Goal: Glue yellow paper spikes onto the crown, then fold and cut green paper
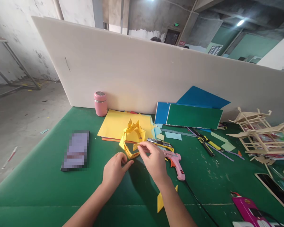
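A ring of folded yellow paper (142, 135) with pointed tips stands in front of me, partly over the yellow sheets. My right hand (153, 159) pinches a small folded yellow paper piece (135, 146) between thumb and fingers at the ring's near right side. At the ring's near left edge is my left hand (116, 167), its fingers curled and thumb stretched out apart from them; nothing shows between them. Whether its fingertips touch the ring is unclear. A pink glue gun (178, 165) lies just right of my right hand, beside a utility knife (162, 144).
Yellow sheets (111, 124) lie behind the ring, near a pink flask (100, 104). A phone (75, 150) is on the left. Yellow scraps (160, 203) lie by my right forearm. Pliers (202, 143) and wooden stick models (265, 135) occupy the right, below a white partition (132, 69).
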### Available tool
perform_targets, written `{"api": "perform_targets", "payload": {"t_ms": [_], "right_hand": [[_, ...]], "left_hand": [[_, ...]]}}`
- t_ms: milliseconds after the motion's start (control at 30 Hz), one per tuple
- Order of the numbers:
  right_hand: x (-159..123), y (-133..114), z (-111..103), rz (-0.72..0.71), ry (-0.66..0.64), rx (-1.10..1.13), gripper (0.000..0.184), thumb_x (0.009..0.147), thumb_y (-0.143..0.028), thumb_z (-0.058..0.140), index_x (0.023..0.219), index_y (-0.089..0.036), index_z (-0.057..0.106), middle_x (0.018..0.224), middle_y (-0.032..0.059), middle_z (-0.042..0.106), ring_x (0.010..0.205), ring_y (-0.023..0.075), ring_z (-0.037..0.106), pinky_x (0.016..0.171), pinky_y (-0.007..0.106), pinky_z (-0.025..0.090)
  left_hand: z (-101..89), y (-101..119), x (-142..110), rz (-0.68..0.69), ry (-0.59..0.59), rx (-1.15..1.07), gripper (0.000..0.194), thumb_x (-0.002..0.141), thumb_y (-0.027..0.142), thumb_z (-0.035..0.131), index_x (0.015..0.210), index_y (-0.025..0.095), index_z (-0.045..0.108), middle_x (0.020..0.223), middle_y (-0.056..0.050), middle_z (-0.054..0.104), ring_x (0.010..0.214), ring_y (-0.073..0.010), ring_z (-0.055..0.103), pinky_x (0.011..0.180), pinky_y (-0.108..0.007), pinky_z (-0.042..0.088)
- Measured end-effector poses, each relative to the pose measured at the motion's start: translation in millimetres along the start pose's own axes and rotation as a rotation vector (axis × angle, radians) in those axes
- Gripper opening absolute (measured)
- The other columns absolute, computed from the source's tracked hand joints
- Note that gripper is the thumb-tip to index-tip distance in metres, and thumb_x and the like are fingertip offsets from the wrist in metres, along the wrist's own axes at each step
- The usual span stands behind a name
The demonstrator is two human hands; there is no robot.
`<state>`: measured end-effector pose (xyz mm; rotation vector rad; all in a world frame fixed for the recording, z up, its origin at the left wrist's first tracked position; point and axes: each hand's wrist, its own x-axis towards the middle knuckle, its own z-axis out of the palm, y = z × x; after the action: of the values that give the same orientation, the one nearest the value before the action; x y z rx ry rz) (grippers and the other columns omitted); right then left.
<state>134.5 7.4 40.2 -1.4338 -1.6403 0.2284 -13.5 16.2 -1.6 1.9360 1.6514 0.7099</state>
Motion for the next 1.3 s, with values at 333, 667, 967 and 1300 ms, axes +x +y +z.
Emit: {"api": "perform_targets", "payload": {"t_ms": [333, 667, 967, 1300], "right_hand": [[-1.2, -1.9, -1.6, 0.030, -0.164, 0.038, 0.011, 0.088, -0.024, 0.048, 0.081, -0.021, 0.056, 0.075, 0.0038, 0.071, 0.069, 0.0193, 0.070, 0.061, 0.027, 0.055], [-2.5, -4.9, -4.9, 0.050, -0.237, 0.081, 0.009, 0.086, -0.024, 0.048, 0.081, -0.022, 0.055, 0.078, 0.0047, 0.071, 0.071, 0.0197, 0.070, 0.064, 0.030, 0.056], [-0.5, -5.6, -6.4, 0.064, -0.318, 0.021, 0.011, 0.088, -0.027, 0.042, 0.086, -0.022, 0.052, 0.076, 0.0043, 0.070, 0.068, 0.0200, 0.069, 0.057, 0.028, 0.052], [0.1, -3.3, -6.8, 0.058, -0.359, 0.008, 0.013, 0.088, -0.029, 0.040, 0.088, -0.022, 0.051, 0.076, 0.0037, 0.069, 0.067, 0.0199, 0.067, 0.057, 0.027, 0.048]], "left_hand": [[5.8, -3.0, 4.7, 0.021, 0.068, -0.274, 0.030, 0.076, 0.047, 0.051, 0.059, 0.022, 0.047, 0.052, 0.005, 0.045, 0.047, -0.0137, 0.042, 0.047, -0.024, 0.031], [7.1, 0.3, 6.0, 0.006, 0.068, -0.350, 0.031, 0.075, 0.048, 0.051, 0.060, 0.022, 0.048, 0.053, 0.005, 0.049, 0.047, -0.0126, 0.041, 0.047, -0.023, 0.032], [6.8, 0.5, 6.8, -0.006, 0.075, -0.378, 0.029, 0.074, 0.047, 0.053, 0.060, 0.022, 0.050, 0.052, 0.005, 0.048, 0.046, -0.0123, 0.040, 0.046, -0.023, 0.032], [6.3, 1.7, 6.9, -0.010, 0.074, -0.401, 0.029, 0.073, 0.047, 0.054, 0.061, 0.022, 0.051, 0.053, 0.005, 0.049, 0.047, -0.0123, 0.041, 0.046, -0.023, 0.032]]}}
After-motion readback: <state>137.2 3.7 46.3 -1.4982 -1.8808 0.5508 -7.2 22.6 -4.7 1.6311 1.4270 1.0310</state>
